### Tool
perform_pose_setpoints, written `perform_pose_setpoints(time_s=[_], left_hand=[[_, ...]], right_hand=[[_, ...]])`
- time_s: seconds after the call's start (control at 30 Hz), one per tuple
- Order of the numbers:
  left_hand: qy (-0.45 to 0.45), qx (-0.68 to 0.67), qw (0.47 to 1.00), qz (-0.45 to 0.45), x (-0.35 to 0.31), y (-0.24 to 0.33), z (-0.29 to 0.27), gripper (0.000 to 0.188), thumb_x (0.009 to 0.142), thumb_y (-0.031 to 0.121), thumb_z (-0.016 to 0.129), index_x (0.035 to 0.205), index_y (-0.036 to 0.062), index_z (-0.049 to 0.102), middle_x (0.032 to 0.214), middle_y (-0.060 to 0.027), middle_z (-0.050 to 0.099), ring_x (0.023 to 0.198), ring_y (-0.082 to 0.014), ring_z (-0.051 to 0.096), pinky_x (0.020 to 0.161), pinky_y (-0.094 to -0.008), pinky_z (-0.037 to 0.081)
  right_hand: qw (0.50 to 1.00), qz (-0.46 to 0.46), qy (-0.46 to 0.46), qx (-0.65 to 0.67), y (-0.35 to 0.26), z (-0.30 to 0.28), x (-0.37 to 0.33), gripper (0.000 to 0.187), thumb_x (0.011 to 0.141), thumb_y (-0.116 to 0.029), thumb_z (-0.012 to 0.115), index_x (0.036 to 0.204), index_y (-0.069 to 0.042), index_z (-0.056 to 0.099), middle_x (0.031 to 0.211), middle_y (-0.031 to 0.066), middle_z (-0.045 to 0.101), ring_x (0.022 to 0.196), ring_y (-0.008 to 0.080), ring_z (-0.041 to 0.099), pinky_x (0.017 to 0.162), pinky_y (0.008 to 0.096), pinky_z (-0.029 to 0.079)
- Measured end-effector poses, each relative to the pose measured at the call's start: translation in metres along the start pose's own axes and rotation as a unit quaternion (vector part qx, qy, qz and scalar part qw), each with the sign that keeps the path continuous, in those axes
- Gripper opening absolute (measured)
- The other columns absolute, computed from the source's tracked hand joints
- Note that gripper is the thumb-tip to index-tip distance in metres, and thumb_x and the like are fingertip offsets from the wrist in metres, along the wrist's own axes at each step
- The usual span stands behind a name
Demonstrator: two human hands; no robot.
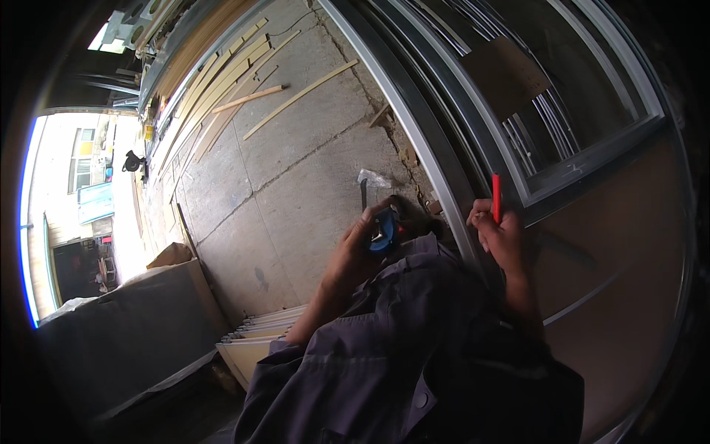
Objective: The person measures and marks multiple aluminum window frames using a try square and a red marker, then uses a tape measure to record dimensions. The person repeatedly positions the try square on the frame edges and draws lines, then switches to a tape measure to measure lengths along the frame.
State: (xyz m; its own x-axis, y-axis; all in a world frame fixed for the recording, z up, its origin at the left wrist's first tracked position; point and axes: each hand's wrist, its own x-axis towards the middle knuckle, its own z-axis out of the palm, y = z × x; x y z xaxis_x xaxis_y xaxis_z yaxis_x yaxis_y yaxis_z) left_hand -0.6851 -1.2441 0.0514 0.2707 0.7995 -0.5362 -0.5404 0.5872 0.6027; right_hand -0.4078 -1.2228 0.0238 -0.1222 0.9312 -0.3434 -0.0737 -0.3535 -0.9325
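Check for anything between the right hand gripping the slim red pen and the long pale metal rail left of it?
Nothing visible. The right hand and red pen are close beside the rail; contact can't be told. The left hand, with a blue rounded tool, is on the rail's other side.

Pale strips [301,99] lie on the cracked concrete floor [296,222], near a bright doorway opening [129,244].

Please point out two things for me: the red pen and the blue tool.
Red pen [496,197]: head view, on the middle of its visible shaft.
Blue tool [383,240]: head view, on its blue body.
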Motion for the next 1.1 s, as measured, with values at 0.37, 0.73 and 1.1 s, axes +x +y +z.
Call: perform_pose_setpoints(time_s=[0.37, 0.73, 1.1], left_hand=[[-0.067, 0.165, 0.983, -0.032, -0.011, 0.002, 0.017, 0.067, 0.101, 0.023, 0.059, 0.154, 0.0005, 0.025, 0.127, -0.0118, 0.060, 0.115, -0.0169, 0.057, 0.098, -0.0290, 0.045], [-0.005, 0.187, 0.982, -0.005, 0.010, -0.023, 0.016, 0.057, 0.100, 0.008, 0.051, 0.154, 0.0042, 0.032, 0.117, -0.0103, 0.067, 0.107, -0.0132, 0.060, 0.095, -0.0258, 0.046], [-0.149, 0.367, 0.916, -0.061, 0.036, -0.014, 0.034, 0.036, 0.099, 0.032, 0.062, 0.119, 0.0029, 0.068, 0.090, -0.0046, 0.069, 0.088, -0.0135, 0.065, 0.080, -0.0258, 0.051]], right_hand=[[0.977, -0.073, -0.124, -0.157, -0.022, 0.061, -0.016, 0.019, 0.081, 0.003, 0.067, 0.099, -0.002, 0.066, 0.092, 0.0080, 0.067, 0.088, 0.0185, 0.067, 0.080, 0.0313, 0.052], [0.962, -0.100, -0.103, -0.232, -0.022, 0.054, -0.023, 0.025, 0.077, -0.005, 0.079, 0.096, -0.002, 0.064, 0.092, 0.0085, 0.064, 0.079, 0.0207, 0.066, 0.072, 0.0317, 0.053], [0.963, -0.155, 0.010, -0.221, -0.026, -0.046, -0.010, 0.013, 0.080, -0.002, 0.067, 0.093, 0.000, 0.064, 0.090, 0.0069, 0.063, 0.081, 0.0164, 0.064, 0.073, 0.0288, 0.050]])
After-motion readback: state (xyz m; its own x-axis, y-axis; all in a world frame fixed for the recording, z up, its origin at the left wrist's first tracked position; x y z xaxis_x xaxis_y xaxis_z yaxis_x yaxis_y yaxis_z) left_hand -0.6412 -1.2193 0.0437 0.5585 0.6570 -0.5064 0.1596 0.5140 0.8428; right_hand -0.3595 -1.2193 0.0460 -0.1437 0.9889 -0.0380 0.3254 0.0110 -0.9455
